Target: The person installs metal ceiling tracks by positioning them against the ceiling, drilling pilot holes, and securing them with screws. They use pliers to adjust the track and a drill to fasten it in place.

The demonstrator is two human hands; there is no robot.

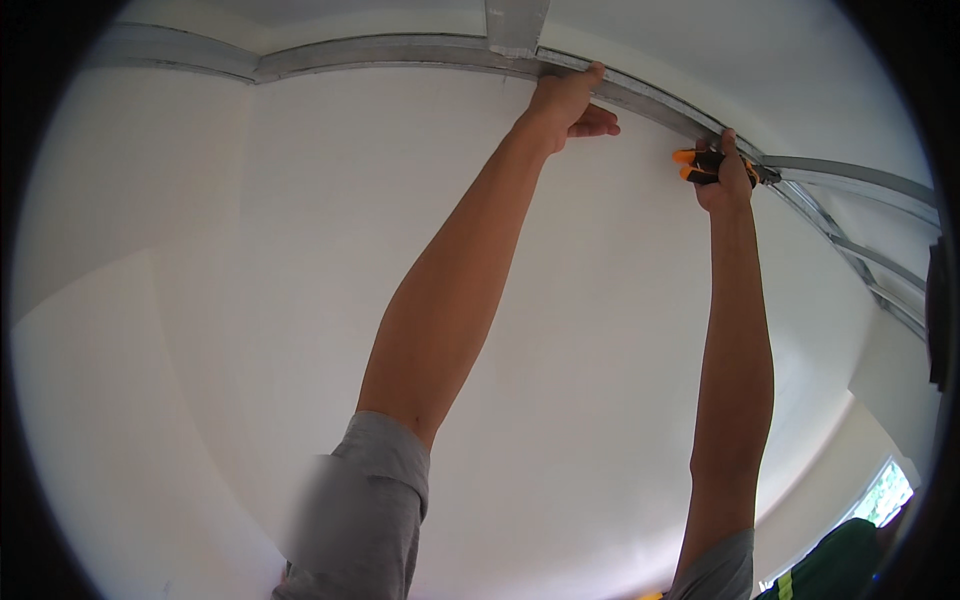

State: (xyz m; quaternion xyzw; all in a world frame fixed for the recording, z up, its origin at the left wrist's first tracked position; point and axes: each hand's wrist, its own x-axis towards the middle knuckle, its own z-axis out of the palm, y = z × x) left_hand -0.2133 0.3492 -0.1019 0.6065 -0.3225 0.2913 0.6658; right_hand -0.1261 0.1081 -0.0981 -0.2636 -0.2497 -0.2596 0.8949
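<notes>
Both my arms reach up to a grey metal channel (400, 52) that runs along the top of the white wall. My left hand (572, 108) presses against the channel with its thumb up on the metal, just right of a short metal piece (515, 25) hanging down. Its other fingers stretch out below, apart from the thumb and with nothing in them. Further right, my right hand (730, 178) is closed round pliers (703, 167) with black and orange handles. Their dark jaws stick out past the hand near the channel, and my right thumb touches the metal.
Metal cross members (860, 175) branch off the channel at the right, forming a ceiling frame. A plain white wall (590, 350) fills the middle. At the lower right are a bright window (885, 492) and a person's dark green sleeve (835, 565). A dark object (937, 315) stands at the right rim.
</notes>
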